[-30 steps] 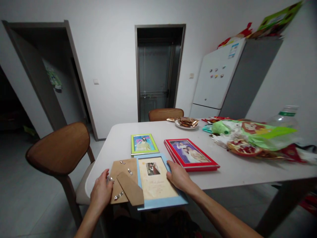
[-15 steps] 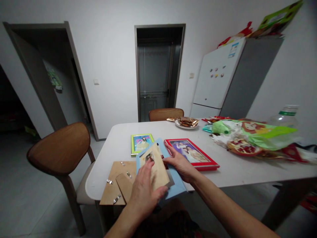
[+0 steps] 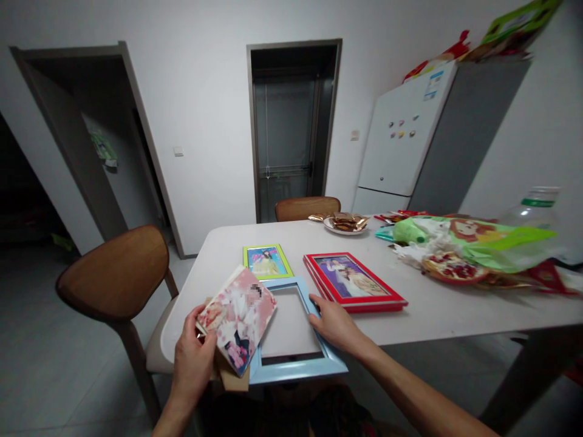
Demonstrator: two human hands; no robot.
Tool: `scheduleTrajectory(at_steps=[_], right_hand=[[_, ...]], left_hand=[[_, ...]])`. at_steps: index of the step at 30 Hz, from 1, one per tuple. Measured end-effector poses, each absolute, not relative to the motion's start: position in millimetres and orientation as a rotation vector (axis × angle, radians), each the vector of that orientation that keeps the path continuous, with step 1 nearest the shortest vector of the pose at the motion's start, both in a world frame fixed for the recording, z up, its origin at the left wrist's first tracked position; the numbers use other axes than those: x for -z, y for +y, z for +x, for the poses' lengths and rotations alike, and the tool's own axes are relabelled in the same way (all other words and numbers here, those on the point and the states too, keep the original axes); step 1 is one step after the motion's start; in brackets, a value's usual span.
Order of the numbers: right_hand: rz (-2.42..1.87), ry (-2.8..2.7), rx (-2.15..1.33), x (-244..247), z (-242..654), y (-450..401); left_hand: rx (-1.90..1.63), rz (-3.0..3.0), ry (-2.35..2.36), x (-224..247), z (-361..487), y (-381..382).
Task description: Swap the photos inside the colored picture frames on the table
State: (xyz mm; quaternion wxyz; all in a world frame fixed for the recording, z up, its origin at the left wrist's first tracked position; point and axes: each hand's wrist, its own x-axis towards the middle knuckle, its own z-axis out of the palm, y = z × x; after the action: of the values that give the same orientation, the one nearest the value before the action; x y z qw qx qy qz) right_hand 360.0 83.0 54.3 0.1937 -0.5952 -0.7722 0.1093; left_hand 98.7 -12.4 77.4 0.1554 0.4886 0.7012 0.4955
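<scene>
On table (image 3: 419, 318), near edge: blue frame (image 3: 298, 369), lying approx flat, tabletop visible thru its opening; call it clock ctr, 12 = away from wearer

R hand (image 3: 336, 321) at 3 o'clock, gripping R rail w/ thumb + fingers, underside of grip hidden

L hand (image 3: 195, 343) at 9 o'clock, pinching pink photo print (image 3: 241, 318) btwn thumb & fingers at its L edge; print tilted, pic side up, overlapping frame's L rail in view

Brown backing board (image 3: 235, 379) at 8, beneath print, mostly hidden

Green frame (image 3: 267, 262) at 11, just beyond blue one, contact can't tell

Stack of red frames (image 3: 353, 279) at 2, just beside R hand

Further out: plate (image 3: 339, 230) w/ wrapped snacks (image 3: 348, 221) at 1, cut pomegranate (image 3: 455, 268) + green bag (image 3: 510, 255) btwn 2 & 3

Brown chair (image 3: 113, 273) btwn 9 & 10, fridge (image 3: 398, 142) well off at 1
</scene>
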Motion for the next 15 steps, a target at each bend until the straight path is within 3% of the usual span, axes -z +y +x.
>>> scheduleTrajectory(at_steps=[6, 12, 15], right_hand=[[-1.78, -2.251, -0.137, -46.2, 356.2, 78.6], [-1.625, -2.24, -0.024, -45.6, 350.4, 77.5], [-1.453, -2.181, -0.167, -47.2, 337.5, 72.0]], left_hand=[[-1.221, 1.479, 2.117, -50.8, 79.3, -18.1], [-0.862, 1.839, 2.22, -40.7, 76.3, -25.6], [-0.861, 1.974, 2.245, -38.8, 77.3, -25.7]])
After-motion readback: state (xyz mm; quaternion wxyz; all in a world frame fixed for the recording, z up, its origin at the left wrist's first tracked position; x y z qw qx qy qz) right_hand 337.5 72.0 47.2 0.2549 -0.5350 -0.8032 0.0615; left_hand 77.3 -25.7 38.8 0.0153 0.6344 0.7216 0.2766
